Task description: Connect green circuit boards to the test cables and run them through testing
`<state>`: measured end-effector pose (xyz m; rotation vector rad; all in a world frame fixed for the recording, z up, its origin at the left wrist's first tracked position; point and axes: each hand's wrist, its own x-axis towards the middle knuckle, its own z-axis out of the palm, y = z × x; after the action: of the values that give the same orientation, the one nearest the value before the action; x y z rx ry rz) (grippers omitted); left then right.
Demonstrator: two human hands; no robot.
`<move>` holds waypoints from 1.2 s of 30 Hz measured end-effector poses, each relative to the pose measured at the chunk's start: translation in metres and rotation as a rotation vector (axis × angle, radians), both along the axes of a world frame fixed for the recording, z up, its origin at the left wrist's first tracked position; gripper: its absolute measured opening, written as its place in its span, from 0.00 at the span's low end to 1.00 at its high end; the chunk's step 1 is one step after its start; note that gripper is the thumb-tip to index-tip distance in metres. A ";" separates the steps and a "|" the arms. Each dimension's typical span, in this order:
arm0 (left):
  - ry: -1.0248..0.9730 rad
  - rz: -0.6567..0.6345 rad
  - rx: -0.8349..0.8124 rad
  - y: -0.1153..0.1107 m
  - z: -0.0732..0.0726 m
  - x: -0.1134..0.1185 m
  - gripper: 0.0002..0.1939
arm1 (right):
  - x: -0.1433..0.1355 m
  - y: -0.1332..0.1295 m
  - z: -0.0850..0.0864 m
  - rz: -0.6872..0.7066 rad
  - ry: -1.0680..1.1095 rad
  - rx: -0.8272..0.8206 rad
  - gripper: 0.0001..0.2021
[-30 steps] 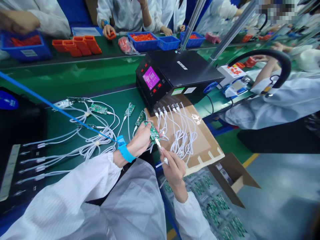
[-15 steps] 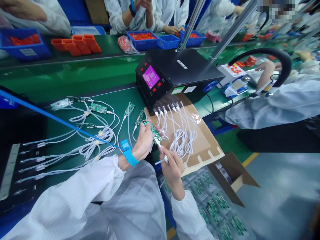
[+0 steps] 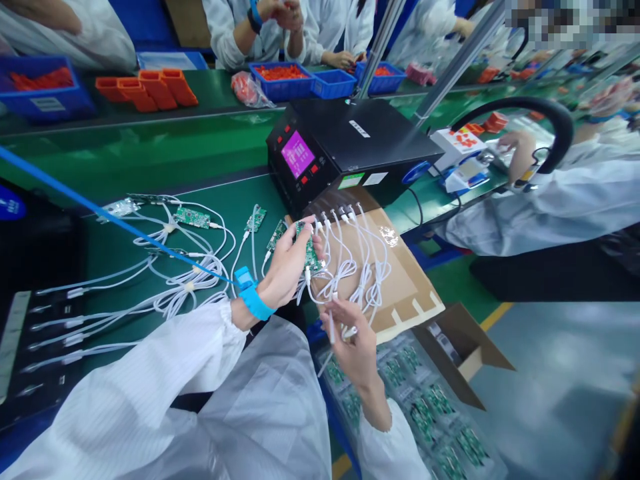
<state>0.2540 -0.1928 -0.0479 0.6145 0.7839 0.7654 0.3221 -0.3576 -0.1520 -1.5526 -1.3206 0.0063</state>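
The left hand [image 3: 286, 268] held a circuit board [image 3: 313, 257], likely light, stiff, fragile, best gripped by its edges; below it, the right hand's fingers [image 3: 345, 308] pinched a white lead [image 3: 331, 329].

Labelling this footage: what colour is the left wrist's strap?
The strap is bright blue, in the head view.

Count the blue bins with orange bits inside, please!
3: one bin at the far left, a second bin beyond the purple screen, and a third bin beside the metal post. More might be hidden in the blurry distance.
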 end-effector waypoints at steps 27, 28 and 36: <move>0.069 -0.059 0.098 -0.022 -0.039 0.016 0.10 | 0.008 0.065 0.031 -0.342 0.122 0.113 0.11; 0.062 -0.065 0.091 -0.023 -0.037 0.016 0.10 | 0.008 0.065 0.031 -0.341 0.146 0.120 0.10; -0.019 -0.159 0.037 -0.030 -0.027 0.012 0.20 | 0.011 0.065 0.037 -0.414 0.213 0.140 0.08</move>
<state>0.2663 -0.2230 -0.0747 0.6929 0.6964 0.6403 0.3327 -0.2927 -0.1146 -1.6288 -0.8015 -0.1725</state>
